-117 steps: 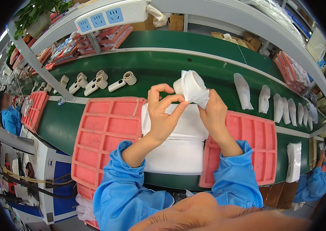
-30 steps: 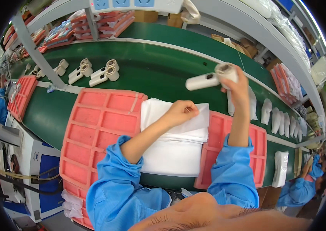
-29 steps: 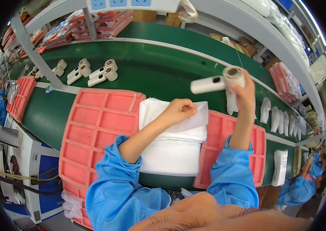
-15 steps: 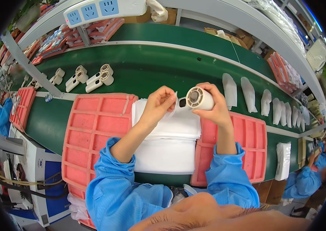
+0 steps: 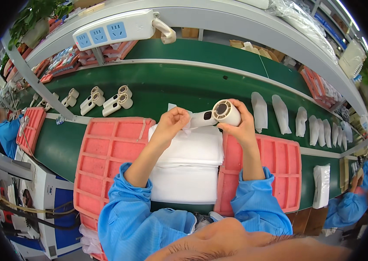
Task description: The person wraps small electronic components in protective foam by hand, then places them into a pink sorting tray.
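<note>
The green conveyor belt spans the view from left to right, curving with the lens, and carries unwrapped white devices at its left and a row of white wrapped pieces at its right. Below it, two red plastic trays flank a stack of white foam sheets, which lies directly under both forearms. Compared with the view half a second ago, the hand-held white device sits at about the same height above the stack, its round vented end turned toward the camera, and the left hand has shifted slightly lower and left along the handle end. Compared with the view one second ago, the device has been brought down from an outstretched position over the belt to the centre, and the left hand has lifted off the stack to meet it. The right hand grips the round head of the device, fingers curled over the top and thumb beneath. The left hand is closed in a pinch at the handle end, holding the edge of a thin white sheet against the device; how much of the handle the sheet covers cannot be told. The device lies between the two hands, nearly horizontal, above the upper edge of the foam stack and just short of the belt.
</note>
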`<state>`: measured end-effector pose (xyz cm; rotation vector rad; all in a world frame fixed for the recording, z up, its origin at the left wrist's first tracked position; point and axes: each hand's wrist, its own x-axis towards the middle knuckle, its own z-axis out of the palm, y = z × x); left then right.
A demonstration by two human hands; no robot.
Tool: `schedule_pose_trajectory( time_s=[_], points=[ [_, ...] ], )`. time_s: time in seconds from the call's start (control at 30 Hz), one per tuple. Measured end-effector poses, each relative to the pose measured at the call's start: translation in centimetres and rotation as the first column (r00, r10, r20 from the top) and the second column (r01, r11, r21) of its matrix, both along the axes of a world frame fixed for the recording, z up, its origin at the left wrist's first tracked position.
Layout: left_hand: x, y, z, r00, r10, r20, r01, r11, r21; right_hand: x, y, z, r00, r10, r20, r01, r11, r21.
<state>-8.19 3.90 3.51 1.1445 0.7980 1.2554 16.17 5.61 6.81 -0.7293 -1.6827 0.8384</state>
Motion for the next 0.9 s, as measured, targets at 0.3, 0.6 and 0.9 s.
schedule_pose_trajectory(
  time_s=[0.3,0.6,0.9],
  points=[
    [0.1,0.3,-0.1,0.924,0.348,-0.158,-0.324,0.932,0.161,-0.8,0.3,-0.3,0.978,0.183,-0.097,-0.175,0.981,0.084],
    [0.5,-0.2,0.6,0.934,0.355,-0.038,-0.345,0.924,0.165,-1.7,0.0,-0.3,0.987,0.161,0.000,-0.148,0.906,0.395],
    [1.4,-0.8,1.7,0.952,0.304,0.049,-0.304,0.905,0.296,-1.5,0.1,-1.0,0.961,0.229,-0.157,-0.182,0.946,0.268]
  ],
)
